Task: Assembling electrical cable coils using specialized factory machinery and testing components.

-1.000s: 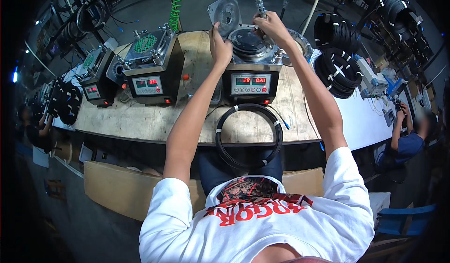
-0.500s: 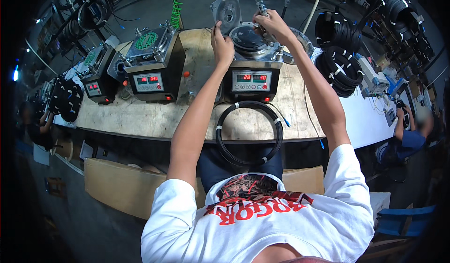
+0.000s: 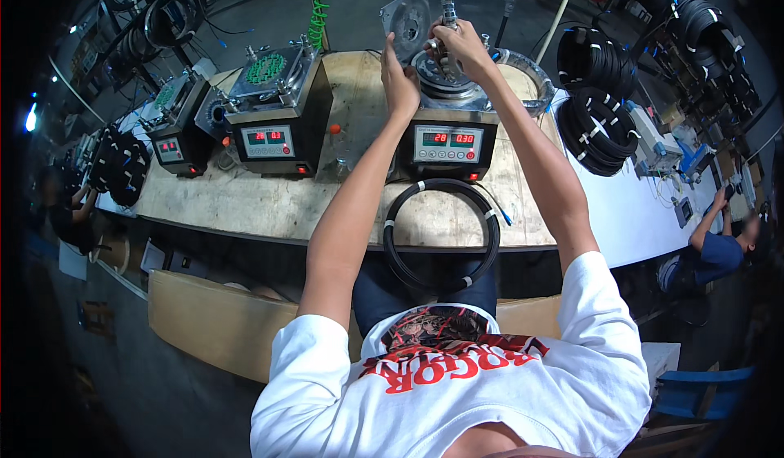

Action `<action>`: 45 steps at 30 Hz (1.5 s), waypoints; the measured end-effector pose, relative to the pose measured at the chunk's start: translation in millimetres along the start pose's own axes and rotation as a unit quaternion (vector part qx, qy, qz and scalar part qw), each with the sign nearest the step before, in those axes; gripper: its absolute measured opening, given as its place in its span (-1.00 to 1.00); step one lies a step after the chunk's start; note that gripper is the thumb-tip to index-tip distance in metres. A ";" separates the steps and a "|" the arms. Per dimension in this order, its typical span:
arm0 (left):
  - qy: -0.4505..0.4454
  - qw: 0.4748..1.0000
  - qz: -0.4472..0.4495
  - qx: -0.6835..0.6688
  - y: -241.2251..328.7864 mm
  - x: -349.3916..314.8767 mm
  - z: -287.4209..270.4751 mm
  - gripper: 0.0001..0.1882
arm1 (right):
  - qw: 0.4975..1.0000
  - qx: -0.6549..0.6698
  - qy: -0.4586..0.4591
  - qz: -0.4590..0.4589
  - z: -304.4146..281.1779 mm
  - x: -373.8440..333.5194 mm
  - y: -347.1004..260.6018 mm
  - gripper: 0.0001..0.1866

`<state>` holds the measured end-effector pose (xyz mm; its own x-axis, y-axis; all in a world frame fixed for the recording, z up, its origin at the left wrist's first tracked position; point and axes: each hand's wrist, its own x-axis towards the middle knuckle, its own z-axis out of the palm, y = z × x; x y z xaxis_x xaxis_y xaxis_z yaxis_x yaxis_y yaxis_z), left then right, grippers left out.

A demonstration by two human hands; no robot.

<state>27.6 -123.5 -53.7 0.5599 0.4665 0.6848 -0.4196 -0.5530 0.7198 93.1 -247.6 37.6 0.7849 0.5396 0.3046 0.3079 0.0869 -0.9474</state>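
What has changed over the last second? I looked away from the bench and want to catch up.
Little. The right hand slid slightly left over the round machine top, gripping the metal nozzle on the green hose. The left hand stayed at the top's left edge. The black cable coil and hinged lid did not move.

Black cable coil (image 3: 442,233) on bench edge; 2 idle machines (image 3: 276,123) left; cable bundles (image 3: 600,127) right.

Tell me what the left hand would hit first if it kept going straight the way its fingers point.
The left hand points up and away from the person, toward the raised square metal lid of the black machine. That lid looks first in line, though depth is hard to judge here.
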 end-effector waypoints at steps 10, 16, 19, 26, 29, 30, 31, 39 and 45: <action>-0.029 0.998 -0.053 -0.035 -20.9 13.7 -4.8 -0.02 | 0.988 -0.114 0.062 -0.085 -12.9 15.1 3.3 -0.80; -0.070 0.997 0.018 -0.038 -34.5 15.9 -2.5 0.04 | 0.989 -0.018 0.050 -0.141 26.4 15.1 -14.5 -0.84; -0.051 0.998 0.040 -0.028 -37.0 15.6 0.5 0.03 | 0.978 0.043 0.088 -0.184 25.5 29.0 -28.5 -0.86; -0.080 0.995 -0.015 -0.049 -27.6 19.9 -4.7 0.04 | 0.979 -0.013 0.064 -0.193 -22.8 47.4 -32.3 -0.84; -0.097 0.993 -0.045 -0.050 -26.0 24.1 -10.2 0.05 | 0.989 -0.083 0.026 -0.119 -38.6 45.2 -15.7 -0.82; -0.100 0.993 -0.054 -0.043 -29.0 25.1 -14.2 0.05 | 0.993 -0.083 0.032 -0.082 -38.0 44.7 -12.4 -0.81; -0.106 0.992 -0.056 -0.040 -30.4 25.7 -16.7 0.06 | 0.992 -0.053 0.049 -0.106 -37.8 45.6 -13.5 -0.81; -0.141 0.989 -0.027 0.022 -22.4 33.9 -27.0 -0.15 | 0.973 -0.067 0.066 -0.211 -45.0 60.2 -35.1 -0.84; -0.129 0.957 0.178 0.188 33.1 46.7 -32.7 -0.50 | 0.928 -0.330 0.000 -0.171 -92.3 20.1 -42.3 -0.81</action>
<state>16.6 -97.5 5.9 0.6080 0.0433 0.7928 -0.3571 -0.8769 0.3217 145.5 -317.7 92.8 0.5801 0.5752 0.5768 0.8019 -0.2792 -0.5282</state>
